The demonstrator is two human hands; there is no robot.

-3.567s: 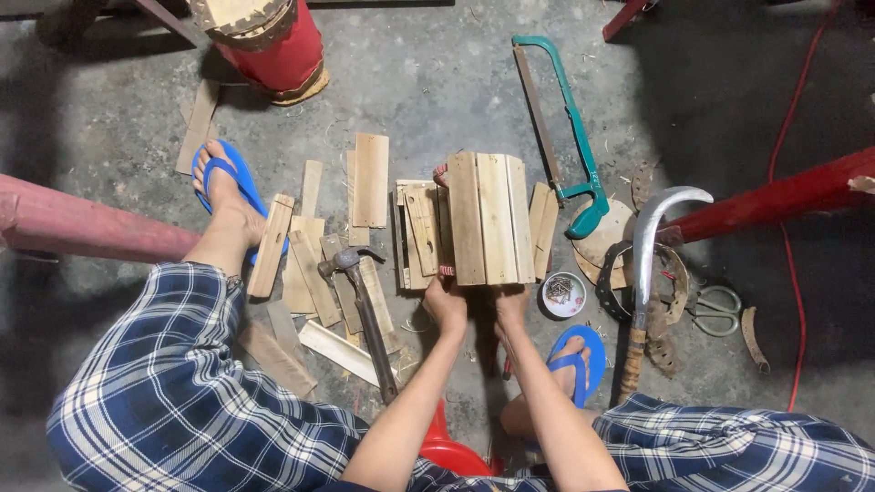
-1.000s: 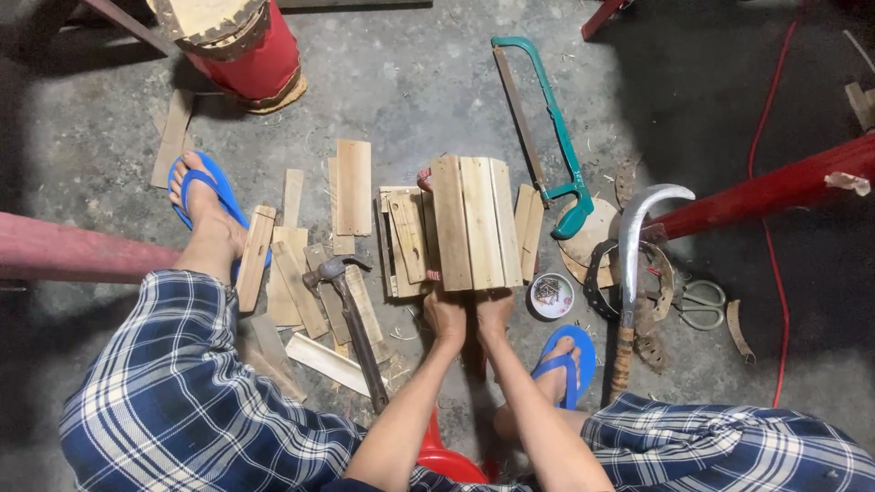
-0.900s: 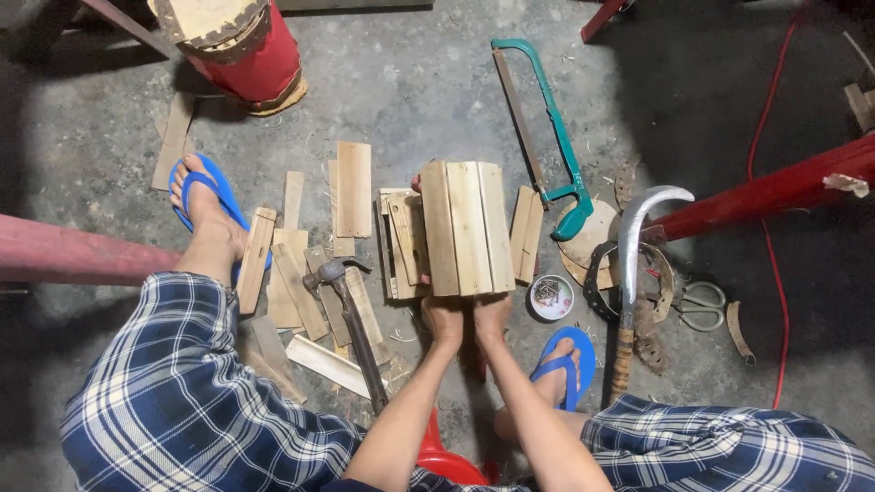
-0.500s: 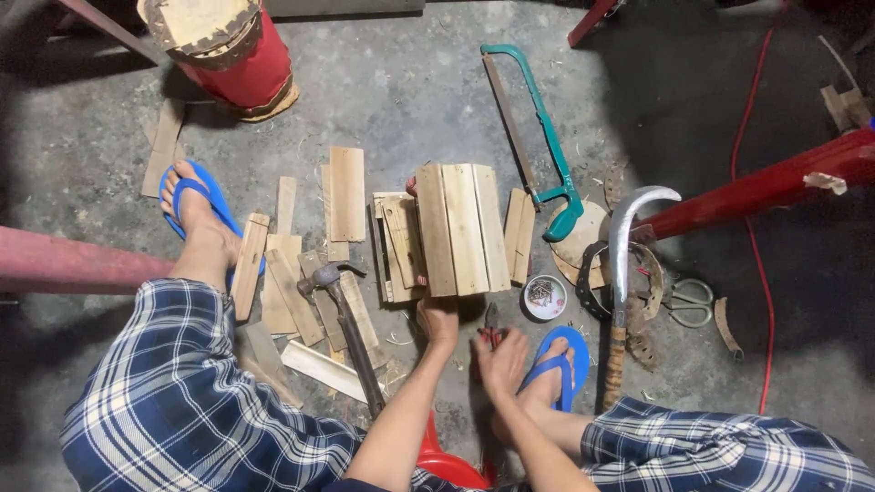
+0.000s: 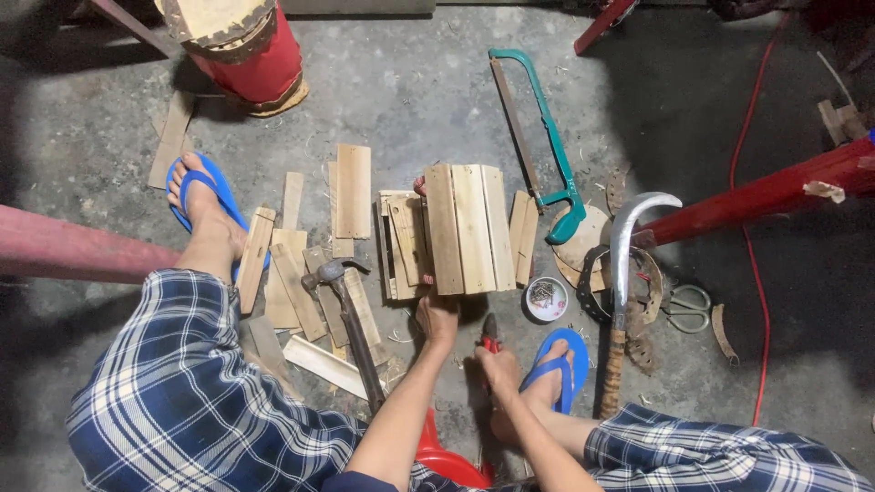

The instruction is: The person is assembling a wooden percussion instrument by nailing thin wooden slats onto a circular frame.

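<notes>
The person is sitting low over the concrete floor (image 5: 410,100), and the left hand (image 5: 437,314) is pressing closed against the near end of a small wooden slat box (image 5: 469,228), holding it steady. The box is lying directly at twelve o'clock from that hand, touching it, its slats running lengthwise from six to twelve. The right hand (image 5: 499,369) is sitting a little back, toward five o'clock of the box and apart from it, and is closing around red-handled pliers (image 5: 490,333) whose tip is pointing up toward the box's near edge. So the left hand is the nearer one. A hammer (image 5: 351,319) is lying at nine o'clock of the left hand among loose wooden slats (image 5: 301,273), and a small tin of nails (image 5: 547,298) is resting just beside the box at its four o'clock corner.
</notes>
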